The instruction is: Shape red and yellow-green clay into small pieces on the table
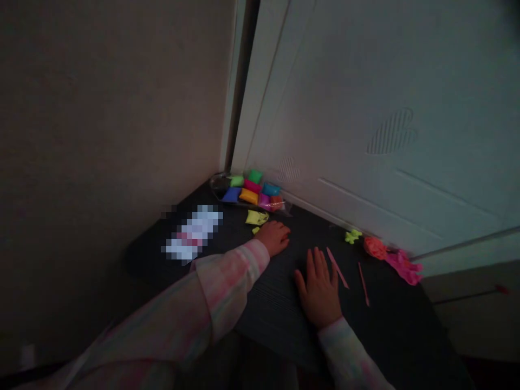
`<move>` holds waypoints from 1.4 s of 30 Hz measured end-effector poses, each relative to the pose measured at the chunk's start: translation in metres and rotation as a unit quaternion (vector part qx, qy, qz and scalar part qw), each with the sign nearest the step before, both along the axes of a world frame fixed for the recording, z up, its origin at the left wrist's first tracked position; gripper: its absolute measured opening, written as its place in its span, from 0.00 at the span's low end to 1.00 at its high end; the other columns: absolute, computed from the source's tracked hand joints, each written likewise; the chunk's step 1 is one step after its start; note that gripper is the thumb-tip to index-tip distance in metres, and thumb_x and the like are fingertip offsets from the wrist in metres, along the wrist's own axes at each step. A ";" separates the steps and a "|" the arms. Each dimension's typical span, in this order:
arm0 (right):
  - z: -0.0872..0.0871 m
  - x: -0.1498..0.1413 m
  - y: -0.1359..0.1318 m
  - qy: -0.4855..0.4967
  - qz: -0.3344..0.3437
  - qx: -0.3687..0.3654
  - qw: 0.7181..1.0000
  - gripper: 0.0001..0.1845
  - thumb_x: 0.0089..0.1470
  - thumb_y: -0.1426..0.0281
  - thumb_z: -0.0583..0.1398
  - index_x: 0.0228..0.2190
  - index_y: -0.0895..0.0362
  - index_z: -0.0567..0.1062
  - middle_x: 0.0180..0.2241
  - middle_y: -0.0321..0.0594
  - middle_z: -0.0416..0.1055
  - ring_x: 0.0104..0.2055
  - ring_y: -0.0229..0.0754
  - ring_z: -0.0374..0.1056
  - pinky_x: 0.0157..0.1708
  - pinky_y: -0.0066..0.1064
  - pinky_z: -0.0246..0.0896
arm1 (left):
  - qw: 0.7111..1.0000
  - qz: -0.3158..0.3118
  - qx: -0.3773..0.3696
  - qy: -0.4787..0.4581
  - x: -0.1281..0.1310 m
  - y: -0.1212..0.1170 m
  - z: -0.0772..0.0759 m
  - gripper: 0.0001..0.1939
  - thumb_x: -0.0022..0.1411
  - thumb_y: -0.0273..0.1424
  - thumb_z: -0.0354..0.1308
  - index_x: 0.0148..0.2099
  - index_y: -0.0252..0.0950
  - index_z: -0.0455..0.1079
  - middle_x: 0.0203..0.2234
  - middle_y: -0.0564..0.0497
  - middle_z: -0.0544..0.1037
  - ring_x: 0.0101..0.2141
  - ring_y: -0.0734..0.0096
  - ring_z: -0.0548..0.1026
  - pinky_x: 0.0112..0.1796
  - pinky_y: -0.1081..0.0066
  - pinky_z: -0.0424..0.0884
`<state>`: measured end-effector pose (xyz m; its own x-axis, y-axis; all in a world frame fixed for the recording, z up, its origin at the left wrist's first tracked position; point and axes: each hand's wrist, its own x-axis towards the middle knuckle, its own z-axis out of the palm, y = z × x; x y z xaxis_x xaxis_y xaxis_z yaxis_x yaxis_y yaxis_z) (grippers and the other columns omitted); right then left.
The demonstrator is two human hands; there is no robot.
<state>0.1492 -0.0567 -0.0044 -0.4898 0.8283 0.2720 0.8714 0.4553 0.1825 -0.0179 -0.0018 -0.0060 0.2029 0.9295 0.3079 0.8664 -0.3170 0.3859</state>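
My left hand [274, 237] rests palm down on the dark table, its fingers slightly bent and pointing right; whatever is under the palm is hidden. A yellow clay packet [255, 218], which looks torn open, lies just behind it, with a small yellow lump [255, 230] beside the wrist. Flat on the tabletop, fingers stretched out, is my right hand [319, 287]. Close to its right side are a pink flat modelling tool [337, 268] and a thinner pink stick tool [364, 284], both untouched.
A clear bag of colourful clay packets [249, 195] sits in the back corner. On the left lies a blurred white sheet or card [195, 233]. Along the white panel [345, 135] are a yellow-green clay piece [352, 235], an orange-red lump [375, 247] and a pink crumpled piece [404, 266].
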 end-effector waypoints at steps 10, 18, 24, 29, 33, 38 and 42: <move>0.003 -0.020 -0.001 -0.004 0.030 -0.055 0.998 0.34 0.52 0.57 0.41 0.52 0.71 0.53 0.56 0.53 0.46 0.57 0.48 0.42 0.54 0.45 0.33 | 1.000 0.007 0.000 0.003 0.001 0.001 0.000 0.13 0.54 0.33 0.48 0.41 0.34 0.65 0.36 0.49 0.70 0.38 0.68 0.65 0.40 0.68 0.62; 0.000 -0.006 -0.025 -0.022 0.058 -0.050 0.997 0.33 0.52 0.56 0.42 0.53 0.66 0.52 0.57 0.50 0.45 0.58 0.47 0.39 0.54 0.45 0.34 | 1.000 0.005 -0.006 0.013 0.001 -0.001 0.001 0.12 0.54 0.33 0.48 0.40 0.35 0.65 0.36 0.48 0.70 0.38 0.66 0.65 0.39 0.66 0.61; 0.001 -0.011 -0.001 -0.013 0.005 -0.045 0.999 0.34 0.52 0.56 0.41 0.53 0.66 0.52 0.57 0.51 0.44 0.58 0.48 0.40 0.53 0.48 0.32 | 1.000 0.001 -0.016 0.015 0.001 -0.001 0.003 0.12 0.54 0.32 0.48 0.41 0.35 0.64 0.37 0.48 0.69 0.39 0.67 0.65 0.40 0.66 0.61; 0.002 0.008 -0.015 -0.033 0.012 -0.039 0.999 0.34 0.52 0.55 0.41 0.53 0.66 0.51 0.56 0.51 0.45 0.58 0.48 0.40 0.53 0.49 0.31 | 1.000 0.000 -0.006 0.009 0.001 -0.001 0.004 0.12 0.54 0.32 0.48 0.40 0.35 0.65 0.35 0.47 0.69 0.38 0.65 0.65 0.39 0.65 0.61; 0.003 -0.015 -0.024 -0.023 0.050 -0.055 0.997 0.32 0.52 0.55 0.42 0.53 0.61 0.52 0.56 0.46 0.46 0.58 0.46 0.39 0.54 0.47 0.31 | 1.000 0.003 0.000 0.007 0.001 -0.001 0.002 0.11 0.54 0.31 0.48 0.39 0.35 0.65 0.34 0.48 0.70 0.38 0.64 0.65 0.38 0.64 0.61; 0.002 -0.015 0.011 0.017 -0.014 -0.017 1.000 0.31 0.53 0.56 0.42 0.53 0.63 0.53 0.56 0.49 0.47 0.58 0.48 0.41 0.53 0.49 0.33 | 1.000 -0.003 0.002 0.001 -0.002 0.000 0.001 0.11 0.54 0.30 0.48 0.41 0.35 0.64 0.35 0.47 0.70 0.38 0.66 0.65 0.39 0.66 0.61; -0.002 0.016 0.009 0.009 -0.013 0.004 1.000 0.30 0.53 0.59 0.42 0.53 0.63 0.51 0.56 0.48 0.48 0.58 0.47 0.40 0.53 0.50 0.33 | 1.000 -0.002 0.007 -0.006 -0.001 0.000 0.000 0.11 0.54 0.30 0.48 0.40 0.35 0.65 0.34 0.48 0.70 0.37 0.66 0.65 0.39 0.66 0.61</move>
<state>0.1652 -0.0474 -0.0064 -0.4632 0.8384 0.2873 0.8861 0.4315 0.1693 -0.0191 -0.0018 -0.0056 0.2033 0.9239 0.3240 0.8601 -0.3267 0.3918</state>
